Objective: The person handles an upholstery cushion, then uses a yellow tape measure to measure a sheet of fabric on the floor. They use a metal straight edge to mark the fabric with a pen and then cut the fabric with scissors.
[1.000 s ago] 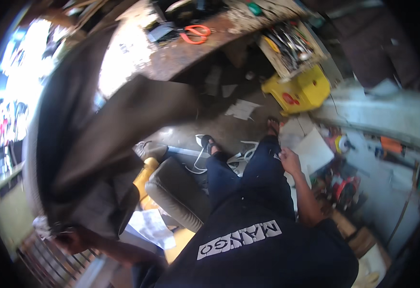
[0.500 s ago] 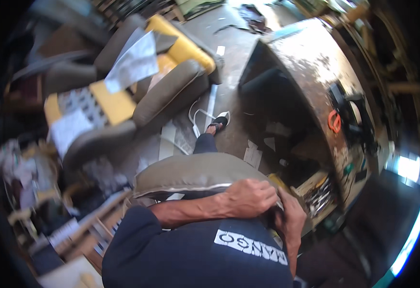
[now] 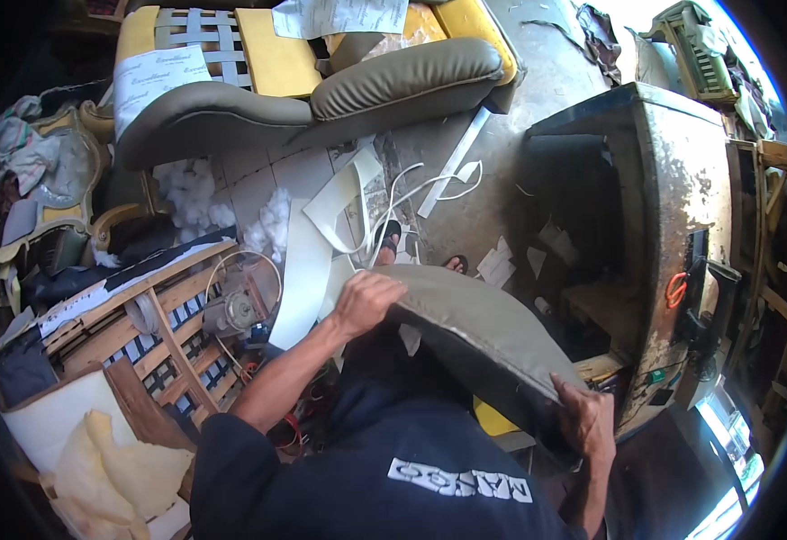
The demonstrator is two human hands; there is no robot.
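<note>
A curved taupe upholstered cushion (image 3: 483,324) with a seam along its edge is held in front of my body, over my legs. My left hand (image 3: 362,304) grips its upper left end with fingers wrapped over the edge. At the lower right end, my right hand (image 3: 583,414) is closed on the same cushion, thumb and fingers at the seam. Beyond the cushion, my sandalled feet (image 3: 389,243) show among white cords (image 3: 420,184) and pale strips (image 3: 290,270) on the floor. Part of a yellow object (image 3: 493,416) peeks from beneath the cushion.
A partly upholstered sofa (image 3: 281,58) lies ahead. White stuffing (image 3: 186,193), a wooden frame (image 3: 168,342), a small motor (image 3: 231,310) and foam pieces (image 3: 114,459) are on the left. A worn workbench (image 3: 682,198) with orange scissors (image 3: 675,290) stands at the right, beside other furniture frames (image 3: 691,49).
My view has swung round. My left hand, earlier holding brown material off to the left, then near my right hand, has moved to the cushion's left end. The cushion is now tilted diagonally.
</note>
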